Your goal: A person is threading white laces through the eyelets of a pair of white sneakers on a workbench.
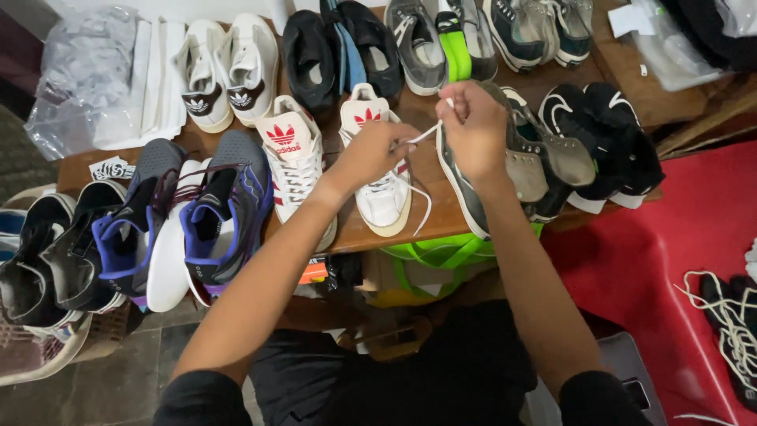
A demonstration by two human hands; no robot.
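Observation:
A pair of white sneakers with red marks on the tongues lies on a low wooden table [631, 79]. My left hand [371, 154] rests over the right-hand white sneaker [384, 197] and pinches its white lace [426, 132]. My right hand [473, 130] grips the same lace a little farther right and higher, so the lace is taut between both hands. A loose end of lace hangs down beside the sneaker's toe. The other white sneaker [296, 162] lies just left of my left arm.
Many shoes crowd the table: a blue and black pair [221, 213] at left, white pair [229, 71] behind, black shoes [339, 51], grey shoes [536, 158], black sneakers [607, 142]. Plastic bags [87, 71] sit far left. A red surface [662, 252] lies right, with laced shoes [729, 315].

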